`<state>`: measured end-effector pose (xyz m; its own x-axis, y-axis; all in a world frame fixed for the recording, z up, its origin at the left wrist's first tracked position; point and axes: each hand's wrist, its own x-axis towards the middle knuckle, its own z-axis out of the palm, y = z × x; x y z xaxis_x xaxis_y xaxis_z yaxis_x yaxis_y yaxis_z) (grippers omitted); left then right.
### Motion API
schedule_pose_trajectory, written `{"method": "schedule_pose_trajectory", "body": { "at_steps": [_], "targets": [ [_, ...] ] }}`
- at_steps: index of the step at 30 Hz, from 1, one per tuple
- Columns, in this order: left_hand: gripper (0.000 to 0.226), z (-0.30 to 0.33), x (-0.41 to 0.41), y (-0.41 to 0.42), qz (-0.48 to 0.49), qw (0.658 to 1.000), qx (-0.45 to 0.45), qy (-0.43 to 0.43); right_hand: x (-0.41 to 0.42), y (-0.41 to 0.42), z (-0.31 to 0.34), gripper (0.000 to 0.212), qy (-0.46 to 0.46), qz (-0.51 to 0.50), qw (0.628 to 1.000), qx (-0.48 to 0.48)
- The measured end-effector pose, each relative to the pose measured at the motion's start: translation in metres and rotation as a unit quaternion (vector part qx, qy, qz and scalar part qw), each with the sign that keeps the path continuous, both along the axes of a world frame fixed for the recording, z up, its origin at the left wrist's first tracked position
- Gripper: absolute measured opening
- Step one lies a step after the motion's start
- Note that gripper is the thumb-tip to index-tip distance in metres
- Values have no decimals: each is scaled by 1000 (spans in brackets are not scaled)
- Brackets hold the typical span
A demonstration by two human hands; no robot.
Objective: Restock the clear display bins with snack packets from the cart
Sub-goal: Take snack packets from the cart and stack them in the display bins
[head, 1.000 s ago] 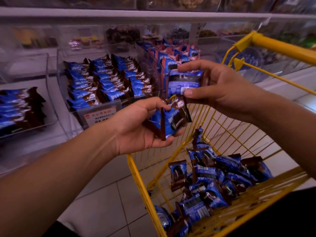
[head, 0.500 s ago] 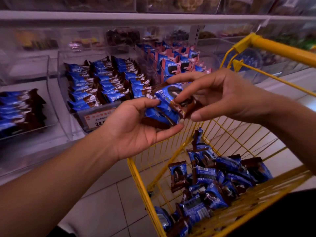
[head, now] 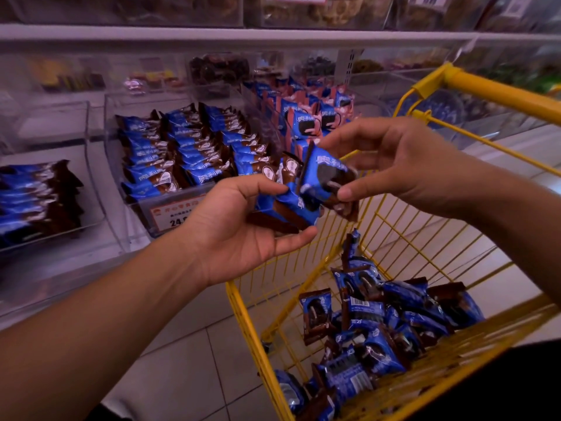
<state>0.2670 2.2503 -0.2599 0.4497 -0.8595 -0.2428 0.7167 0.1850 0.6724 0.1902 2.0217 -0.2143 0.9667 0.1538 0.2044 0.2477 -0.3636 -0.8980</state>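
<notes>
My left hand grips a small stack of blue-and-brown snack packets above the cart's left rim. My right hand pinches one blue cookie packet between thumb and fingers and holds it against the top of that stack. The yellow wire cart below holds several more loose blue packets. Behind my hands stands a clear display bin filled with neat rows of the same blue packets.
A second clear bin at the left holds a stack of blue packets. Another bin behind my right hand holds blue-and-pink packets. A price label fronts the middle bin. The cart's yellow handle crosses the upper right. A tiled floor lies below.
My right hand turned the packet it held face up and brought it down onto the stack in my left hand. Both hands rose slightly toward the bins.
</notes>
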Motion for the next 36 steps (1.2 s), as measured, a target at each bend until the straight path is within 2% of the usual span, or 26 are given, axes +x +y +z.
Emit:
{"method": "schedule_pose_trajectory", "body": {
  "at_steps": [2,6,8,10,12,15,18,21,25,29,33,35,36],
  "targets": [
    [48,2,0,1,-21,1000,4,-15,-3,-3,8,49,-11,29,999,-28],
    [55,4,-4,1,-61,993,34,-99,-6,1,12,42,-14,97,982,-160],
    [40,2,-8,0,-51,983,61,-163,-5,8,9,45,-41,87,981,-170],
    [40,2,-10,0,-27,970,88,-225,-5,14,6,58,-36,69,991,-111],
    [57,2,-7,1,-8,955,103,-279,-5,15,4,73,-7,67,995,-80],
    [80,7,-6,7,6,937,126,-326,-5,19,2,94,21,75,989,-122],
    [88,11,-6,17,5,916,159,-368,-4,34,5,104,31,94,984,-148],
    [97,17,-10,33,8,889,201,-411,-2,54,10,99,34,118,980,-154],
    [100,30,-12,70,42,873,226,-431,8,90,19,85,25,138,972,-188],
    [86,47,1,128,107,863,228,-439,42,152,39,70,-34,169,953,-250],
    [75,59,36,200,204,862,206,-416,102,225,61,62,-100,180,944,-258],
    [67,60,55,231,282,836,235,-408,140,256,61,60,-87,147,955,-241],
    [57,58,66,244,331,806,269,-410,159,270,57,58,-58,131,962,-233]
  ]
}}
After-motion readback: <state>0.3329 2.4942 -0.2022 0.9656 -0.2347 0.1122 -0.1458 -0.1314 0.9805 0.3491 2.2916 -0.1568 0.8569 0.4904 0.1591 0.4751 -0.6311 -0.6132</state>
